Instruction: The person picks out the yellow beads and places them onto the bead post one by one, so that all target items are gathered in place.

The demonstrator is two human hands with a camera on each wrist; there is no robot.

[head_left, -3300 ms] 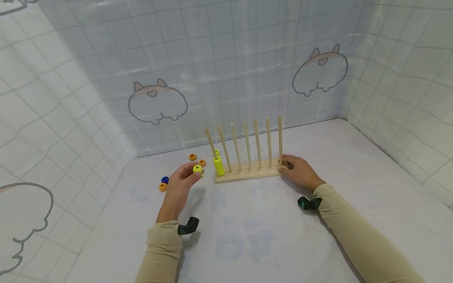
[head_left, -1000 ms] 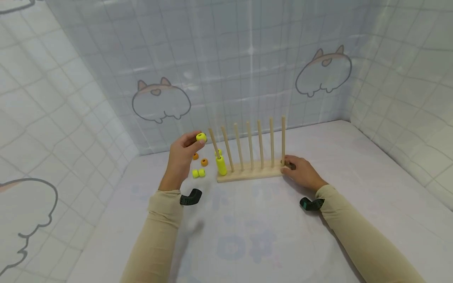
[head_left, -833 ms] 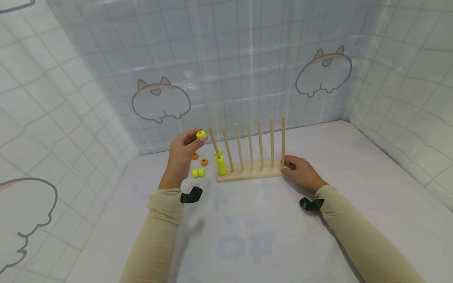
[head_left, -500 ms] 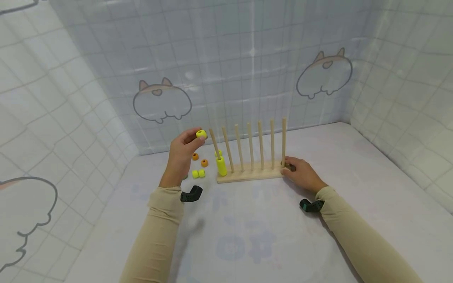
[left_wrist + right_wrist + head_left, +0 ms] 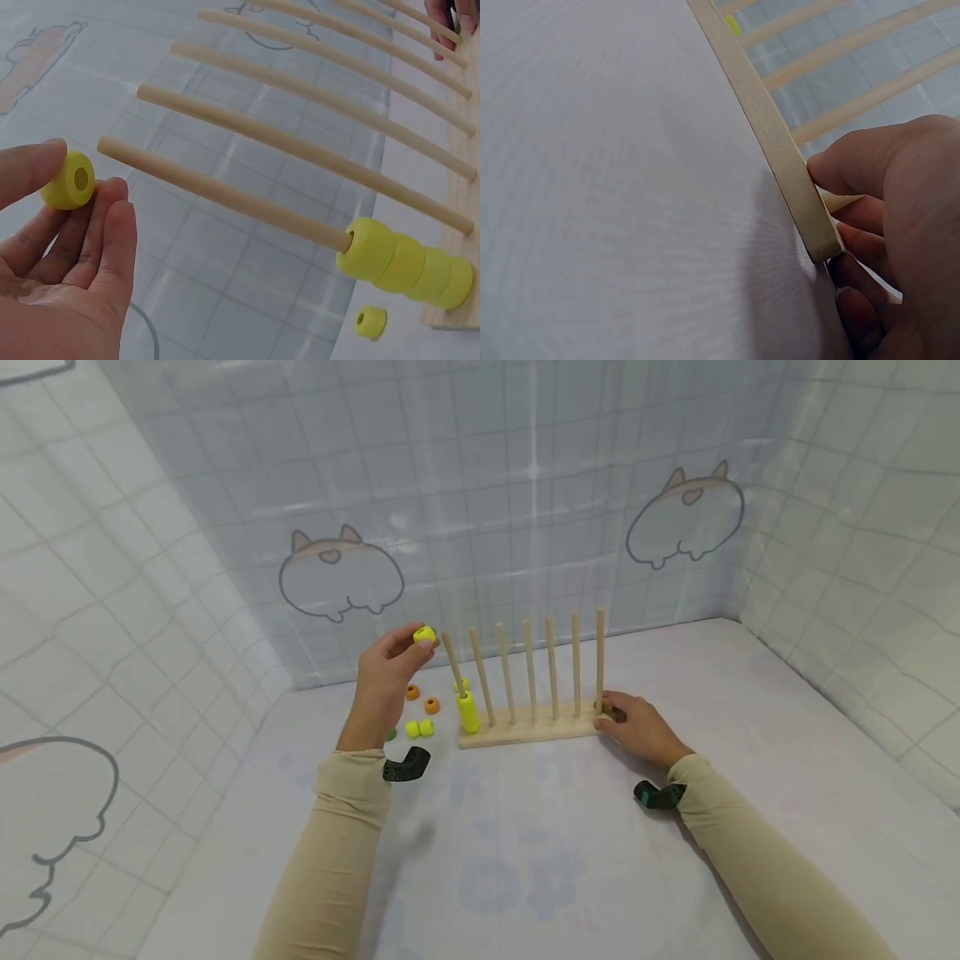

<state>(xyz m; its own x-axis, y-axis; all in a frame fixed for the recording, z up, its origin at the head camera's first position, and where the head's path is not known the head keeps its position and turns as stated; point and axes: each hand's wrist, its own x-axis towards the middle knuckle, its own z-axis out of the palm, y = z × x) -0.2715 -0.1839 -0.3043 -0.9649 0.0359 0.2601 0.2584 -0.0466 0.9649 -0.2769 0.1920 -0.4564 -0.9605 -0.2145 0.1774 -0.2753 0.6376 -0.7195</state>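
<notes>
Left hand (image 5: 382, 681): up in the air, and it has a yellow bead (image 5: 424, 635) pinched at the thumb, a narrow hold, the other fingers reaching out below
Yellow bead: right there beside the tip of the leftmost peg (image 5: 450, 656), so near, a small gap between them in the left wrist view, hole in plain sight
Leftmost peg: bare up top, a yellow stack (image 5: 467, 712) threaded round its foot, one bead snug against the next
Wooden rack (image 5: 525, 735): seven pegs in a row, base down on the white table cover (image 5: 525, 827)
Right hand (image 5: 637, 724): down at the far right end, gripping the rack, thumb against the wood, fingers curled about the end of the base
Loose beads: a yellow pair (image 5: 420, 728) side by side left of the rack, two orange beads (image 5: 432, 705) farther back, one more yellow bead (image 5: 462, 683) just behind the stack
Green piece (image 5: 391, 735): peeking out by the left wrist, mostly hidden
Sleeves (image 5: 322, 843): beige, both arms, a black mount (image 5: 407, 766) at the left cuff
</notes>
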